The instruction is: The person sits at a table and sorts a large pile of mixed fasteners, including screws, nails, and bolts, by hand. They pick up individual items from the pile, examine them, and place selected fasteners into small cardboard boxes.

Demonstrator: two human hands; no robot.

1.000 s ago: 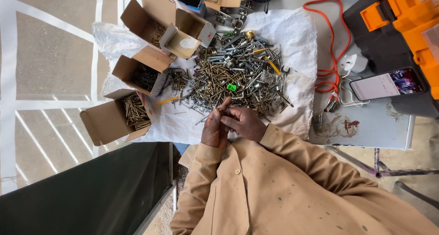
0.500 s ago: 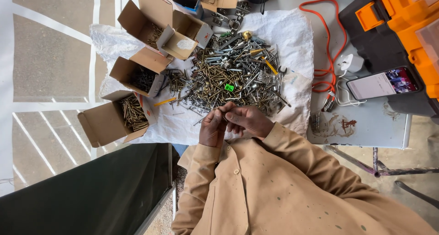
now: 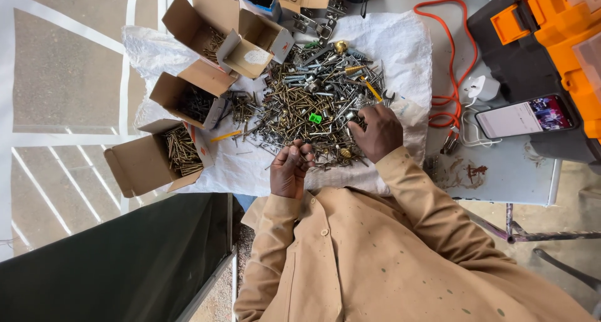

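A person in a tan work jacket sorts a sprawling heap of mixed brass and steel screws, bolts and small fittings (image 3: pixel 313 112) spread on a white cloth (image 3: pixel 400 40) over a grey worktop (image 3: pixel 507 171). The left hand (image 3: pixel 289 170) is cupped with fingers curled inward, apparently pinching small screws at the heap's near edge, though what it grips cannot be made out. The right hand (image 3: pixel 377 133) lies palm-down, fingers bent, pressing into the heap's right side; the pile stretches ahead and to its left, so this hand is the nearer to the bulk of it. Three open brown cardboard boxes (image 3: pixel 166 159) holding sorted screws sit well to the left of the left hand. A second ago both hands met together at the heap's near edge; now the right has parted and reached forward.
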